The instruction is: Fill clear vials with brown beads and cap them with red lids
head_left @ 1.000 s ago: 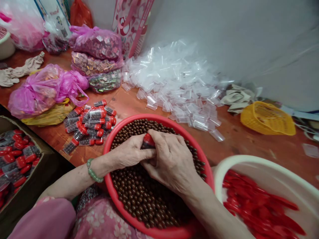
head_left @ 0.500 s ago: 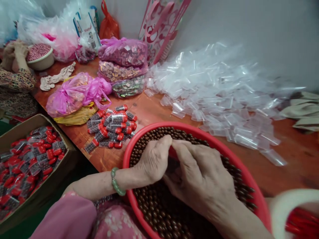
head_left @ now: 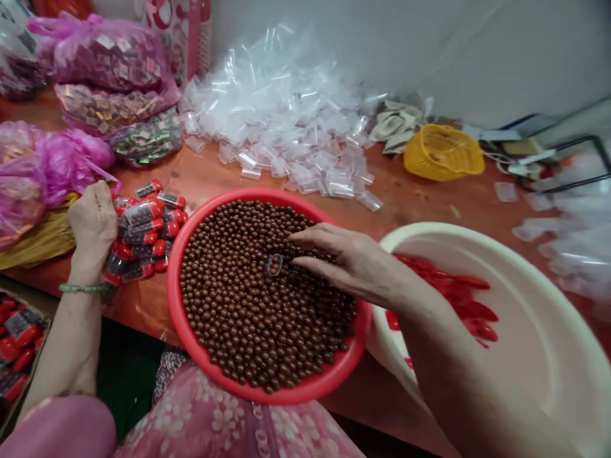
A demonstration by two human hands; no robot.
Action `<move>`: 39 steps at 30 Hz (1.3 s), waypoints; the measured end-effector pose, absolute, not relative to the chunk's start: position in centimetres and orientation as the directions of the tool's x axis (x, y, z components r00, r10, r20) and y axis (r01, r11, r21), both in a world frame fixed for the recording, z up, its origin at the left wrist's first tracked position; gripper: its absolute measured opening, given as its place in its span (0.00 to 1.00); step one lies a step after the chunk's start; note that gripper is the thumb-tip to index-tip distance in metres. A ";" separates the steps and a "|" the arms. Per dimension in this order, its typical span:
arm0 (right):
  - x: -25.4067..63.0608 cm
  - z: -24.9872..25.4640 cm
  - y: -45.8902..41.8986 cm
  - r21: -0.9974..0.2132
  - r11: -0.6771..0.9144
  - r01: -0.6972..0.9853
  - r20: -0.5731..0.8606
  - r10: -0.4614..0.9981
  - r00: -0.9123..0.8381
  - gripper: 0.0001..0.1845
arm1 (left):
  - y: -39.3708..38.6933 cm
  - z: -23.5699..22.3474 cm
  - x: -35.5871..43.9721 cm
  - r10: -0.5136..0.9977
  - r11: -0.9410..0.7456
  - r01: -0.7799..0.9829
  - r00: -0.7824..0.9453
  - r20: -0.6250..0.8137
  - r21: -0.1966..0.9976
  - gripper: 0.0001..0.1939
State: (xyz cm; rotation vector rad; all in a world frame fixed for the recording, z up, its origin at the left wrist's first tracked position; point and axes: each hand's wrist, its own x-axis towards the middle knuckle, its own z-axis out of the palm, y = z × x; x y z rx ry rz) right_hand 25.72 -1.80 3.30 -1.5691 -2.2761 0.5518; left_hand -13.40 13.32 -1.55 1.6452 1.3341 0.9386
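Observation:
Small round brown balls (head_left: 248, 299) fill a red basin (head_left: 174, 305) in front of me. Above their right side hangs my right hand (head_left: 341, 257), fingers stretched and apart, holding nothing. Just off its fingertips a clear plastic tube (head_left: 273, 264) sits among the balls. My left hand (head_left: 94, 216), a green bead bracelet at its wrist, is curled closed at the left edge of a pile of clear tubes with red caps (head_left: 143, 229), dark balls inside them. The back of that hand hides whatever its fingers hold.
A white basin (head_left: 529, 267) of red caps (head_left: 458, 299) stands at right. Empty clear tubes (head_left: 286, 121) are heaped by the wall, near a yellow basket (head_left: 443, 152). Pink bags (head_left: 105, 57) lie back left; a box of capped tubes (head_left: 21, 337) is lower left.
My hands have parted: the left went from the basin to the capped tubes, while the right opened over the balls. The view has swung right, bringing in the white basin and yellow basket.

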 end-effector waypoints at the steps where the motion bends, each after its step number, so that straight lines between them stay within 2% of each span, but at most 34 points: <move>1: 25.8 2.9 -2.1 -0.522 0.304 0.797 0.003 0.935 -0.355 0.17 | 13.7 -1.8 -13.7 0.984 -0.179 0.509 0.093 0.153 0.842 0.16; 3: 25.3 2.3 -2.3 -0.582 0.277 0.764 -0.055 0.924 -0.377 0.22 | 13.7 -1.8 -13.4 0.929 -0.228 0.690 -0.057 0.365 0.687 0.11; 4: 24.9 2.0 -2.2 -0.606 0.270 0.748 -0.074 0.918 -0.391 0.23 | 13.4 -1.5 -12.8 0.912 -0.235 0.729 -0.063 0.405 0.643 0.12; 6: 24.3 1.6 -1.8 -0.639 0.287 0.713 -0.074 0.900 -0.428 0.22 | 12.2 -0.6 -11.0 0.908 -0.270 0.742 -0.017 0.419 0.614 0.16; 9: 23.9 1.1 -0.9 -0.660 0.363 0.658 -0.022 0.866 -0.500 0.13 | 9.0 1.2 -7.3 0.895 -0.405 0.684 0.159 0.417 0.607 0.16; 11: 23.9 0.9 -0.5 -0.661 0.405 0.632 0.009 0.846 -0.533 0.08 | 6.7 2.2 -4.8 0.873 -0.487 0.588 0.320 0.368 0.646 0.16; 14: 23.8 1.4 -0.6 -0.673 0.410 0.616 0.060 0.860 -0.507 0.07 | 4.3 2.9 -1.7 0.797 -0.505 0.475 0.576 0.178 0.721 0.20; 18: 22.9 3.0 -1.3 -0.728 0.430 0.534 0.209 0.881 -0.425 0.08 | 3.0 2.6 0.7 0.693 -0.469 0.403 0.720 0.044 0.786 0.25; 20: 22.5 3.6 -1.6 -0.762 0.426 0.487 0.244 0.887 -0.392 0.08 | 2.9 2.5 1.5 0.673 -0.393 0.368 0.740 -0.009 0.843 0.22; 24: 22.2 3.9 -2.1 -0.868 0.311 0.387 0.198 0.932 -0.304 0.13 | 2.6 2.8 2.2 0.662 -0.152 0.267 0.743 -0.102 0.952 0.14; 28: 22.4 3.8 -2.3 -0.947 0.221 0.233 0.143 0.941 -0.308 0.18 | 1.9 3.2 2.1 0.739 0.031 0.136 0.664 -0.115 0.990 0.14; 30: 22.6 3.9 -2.2 -0.951 0.218 0.218 0.140 0.935 -0.325 0.20 | 1.6 3.3 2.0 0.779 0.021 0.128 0.620 -0.096 0.992 0.14; 34: 22.8 4.2 -2.0 -0.901 0.303 0.311 0.187 0.917 -0.352 0.22 | 1.3 3.0 1.8 0.745 -0.097 0.253 0.660 -0.098 0.963 0.12; 39: 22.7 4.1 -1.9 -0.842 0.409 0.351 0.237 0.866 -0.440 0.20 | 1.1 3.1 1.6 0.739 -0.058 0.213 0.666 -0.101 0.975 0.12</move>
